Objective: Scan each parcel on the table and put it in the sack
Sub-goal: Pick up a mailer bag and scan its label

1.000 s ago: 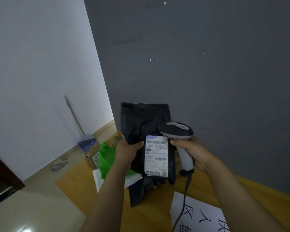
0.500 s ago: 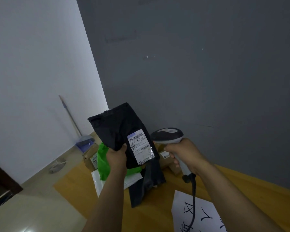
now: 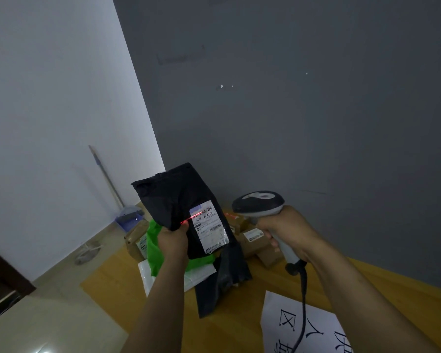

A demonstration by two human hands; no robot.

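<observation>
We face a room corner where a dark grey wall meets a white wall, with pale floor below and a broom leaning on the white side. Beneath our arms lies a yellow wooden table. On it, near our right forearm, is a white sheet printed with large black Chinese characters, one reading 区. Further back the table carries a green bag, a limp black mailer and brown cardboard boxes with small white stickers too fine to read. Our left hand grips the black parcel by its lower edge, thumb on the front, holding it tilted in the air above the green bag. Our right hand is wrapped round the handle of the grey scanner, whose head points at the parcel. The parcel's white label shows barcodes and "501E"; the finer print is unreadable. A red laser line crosses the label's top left and touches our thumb.
</observation>
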